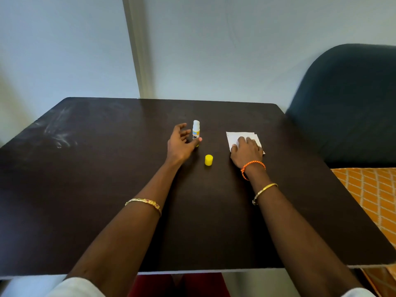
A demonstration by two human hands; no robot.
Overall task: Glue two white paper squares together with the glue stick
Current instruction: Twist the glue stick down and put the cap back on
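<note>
Right of centre, the right hand point(246, 152) presses flat, fingers together, bonding the 2 paper squares point(237, 136); left hand point(182, 142), fingers spread, flanks the upright glue stick point(196, 131).

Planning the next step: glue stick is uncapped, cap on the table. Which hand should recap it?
Left. The left hand is open beside the upright glue stick, the yellow cap close by. The right hand presses the paper squares.
</note>
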